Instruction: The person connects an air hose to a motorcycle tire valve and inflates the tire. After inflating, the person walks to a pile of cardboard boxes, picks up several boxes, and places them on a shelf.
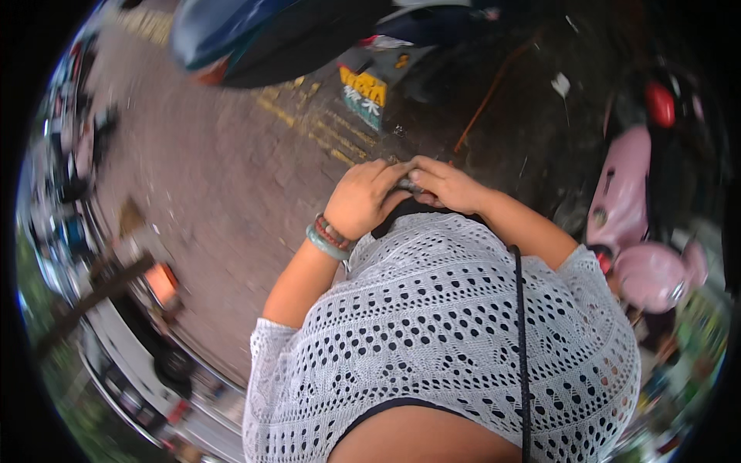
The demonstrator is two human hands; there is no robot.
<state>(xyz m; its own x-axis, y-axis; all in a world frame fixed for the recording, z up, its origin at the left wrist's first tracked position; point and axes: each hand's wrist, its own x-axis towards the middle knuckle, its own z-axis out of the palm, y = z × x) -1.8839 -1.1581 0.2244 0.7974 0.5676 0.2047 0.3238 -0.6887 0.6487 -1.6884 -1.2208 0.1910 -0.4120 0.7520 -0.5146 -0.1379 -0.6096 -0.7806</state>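
White bodywork (116, 336) of a parked vehicle sits at far left, with some orange boxy thing (162, 284) just beside it. Then it's brownish paving (208, 170) up to a dark blue scooter (239, 38) at the top. Next comes the left wrist with a pale green bangle (328, 244) and reddish beads (332, 231), leading up to the left hand (363, 193): fingers bent, thumb underneath, closed round a small greyish thing (404, 185). That thing is between both hands in front of the waist, too covered to identify. From the other side the right hand (451, 187) has its thumb and curled fingers on it too; can't tell how tight. Pink scooter (621, 185) off to the right. My read: this step is two-handed handling, and the next move calls for keeping one grip firm while the other hand's fingers shift.
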